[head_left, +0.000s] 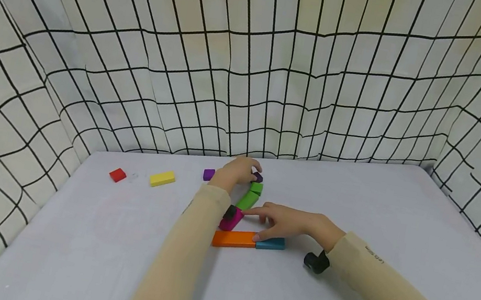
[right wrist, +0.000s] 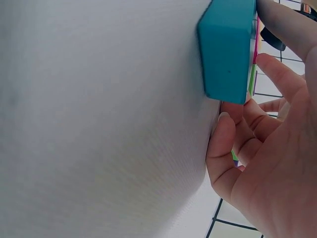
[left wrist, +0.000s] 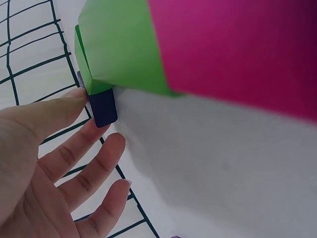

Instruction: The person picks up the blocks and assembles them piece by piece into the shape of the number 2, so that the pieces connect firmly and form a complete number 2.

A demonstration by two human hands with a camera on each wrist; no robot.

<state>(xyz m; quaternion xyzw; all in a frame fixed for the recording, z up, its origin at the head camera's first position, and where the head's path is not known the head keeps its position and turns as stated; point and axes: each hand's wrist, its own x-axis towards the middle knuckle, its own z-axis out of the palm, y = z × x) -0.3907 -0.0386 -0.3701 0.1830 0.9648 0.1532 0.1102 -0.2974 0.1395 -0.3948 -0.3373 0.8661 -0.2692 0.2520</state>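
At the far end of a curved row of blocks, my left hand (head_left: 237,171) pinches a dark navy block (left wrist: 103,108) between thumb and finger. That block touches a small green block (head_left: 256,188), followed by a longer green block (head_left: 248,200) and a magenta block (head_left: 233,220). An orange block (head_left: 233,239) and a teal-blue block (right wrist: 225,54) lie end to end at the near end of the row. My right hand (head_left: 292,221) rests its thumb near their joint, its straight index finger touching the magenta block. Its other fingers are loosely bent.
A purple block (head_left: 209,174) lies just left of my left hand. Further left on the white table (head_left: 110,245) are a yellow block (head_left: 162,179) and a red block (head_left: 118,175). Black grid netting (head_left: 271,78) stands along the back and sides.
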